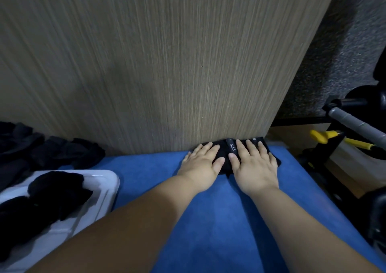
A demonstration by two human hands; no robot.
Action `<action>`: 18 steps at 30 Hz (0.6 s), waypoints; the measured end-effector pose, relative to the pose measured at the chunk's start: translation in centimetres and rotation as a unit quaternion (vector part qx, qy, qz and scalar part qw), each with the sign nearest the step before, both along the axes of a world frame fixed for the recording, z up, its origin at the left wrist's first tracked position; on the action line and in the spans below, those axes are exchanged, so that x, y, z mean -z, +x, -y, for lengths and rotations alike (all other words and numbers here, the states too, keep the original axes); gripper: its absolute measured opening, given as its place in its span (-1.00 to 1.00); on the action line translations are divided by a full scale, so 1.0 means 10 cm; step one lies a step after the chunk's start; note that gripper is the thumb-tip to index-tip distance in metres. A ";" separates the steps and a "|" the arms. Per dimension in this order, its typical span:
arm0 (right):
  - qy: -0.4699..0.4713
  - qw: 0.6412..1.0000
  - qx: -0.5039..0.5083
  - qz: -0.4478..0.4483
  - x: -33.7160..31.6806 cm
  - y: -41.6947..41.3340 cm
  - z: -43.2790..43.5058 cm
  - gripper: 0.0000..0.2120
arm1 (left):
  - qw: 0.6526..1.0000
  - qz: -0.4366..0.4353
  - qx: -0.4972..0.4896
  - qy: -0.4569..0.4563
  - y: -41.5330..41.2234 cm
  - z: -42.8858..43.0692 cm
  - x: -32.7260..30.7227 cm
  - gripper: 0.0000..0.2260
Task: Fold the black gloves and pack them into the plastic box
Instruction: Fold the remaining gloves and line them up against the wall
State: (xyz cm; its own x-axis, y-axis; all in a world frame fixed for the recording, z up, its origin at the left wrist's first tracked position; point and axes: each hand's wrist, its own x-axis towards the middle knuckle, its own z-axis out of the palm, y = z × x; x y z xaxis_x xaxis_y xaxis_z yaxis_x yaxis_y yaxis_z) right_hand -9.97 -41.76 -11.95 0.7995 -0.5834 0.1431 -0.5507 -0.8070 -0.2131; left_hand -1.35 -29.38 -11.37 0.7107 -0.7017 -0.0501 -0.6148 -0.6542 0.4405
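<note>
Blue cloth (208,220) was spread over the work surface, which was backed by an upright panel of pale wood-grain board (167,64). At the foot of that panel, on the cloth's far right part, a black fabric glove (226,168) was laid flat, with a strap marked "5.11" (231,147) crossing it from near to far. Its long axis was set left to right along the panel's base; which end was the cuff could not be told, as both ends were covered. The left hand (201,162) and the right hand (255,164) were pressed flat on it, side by side, fingers straight and slightly spread, with nothing gripped. The glove was judged soft, light and limp, likely to spring open unless held down, and best pinched at a folded edge or by the stiffer strap. To the left, a white translucent plastic box (108,181) was seen with folded black gloves (52,193) inside, and a loose pile of black gloves (52,151) was heaped beyond it.
</note>
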 end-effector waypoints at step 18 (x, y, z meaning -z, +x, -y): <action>0.143 0.941 -0.269 0.148 -0.22 -0.07 -2.15 -0.75 | 0.945 0.146 -0.255 -0.142 -0.64 -2.88 -0.31 -0.68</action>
